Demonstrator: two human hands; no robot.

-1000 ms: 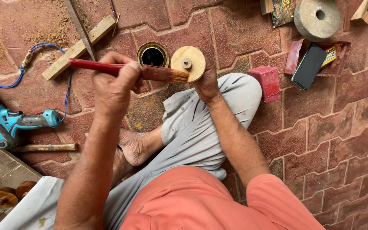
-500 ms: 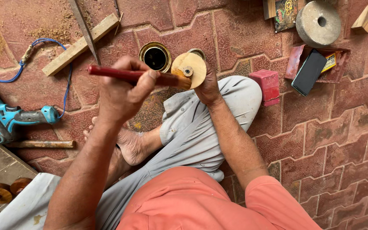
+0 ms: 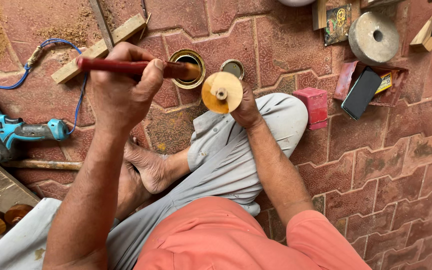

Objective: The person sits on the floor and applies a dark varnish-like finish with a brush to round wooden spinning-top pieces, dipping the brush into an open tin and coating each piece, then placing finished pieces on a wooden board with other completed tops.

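Wooden disc, round and pale with a small peg at its centre, is gripped from behind by the right hand above the knee. Left hand is clenched around a red-handled brush, whose tip reaches over an open tin on the red paving. A blue drill lies to the left.

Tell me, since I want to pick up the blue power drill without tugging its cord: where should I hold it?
Take the blue power drill by its grey handle section, which points right towards the person's leg, coming from above. It lies flat on the tiled floor, and the blue cord leaves that handle's end, so grip short of it.
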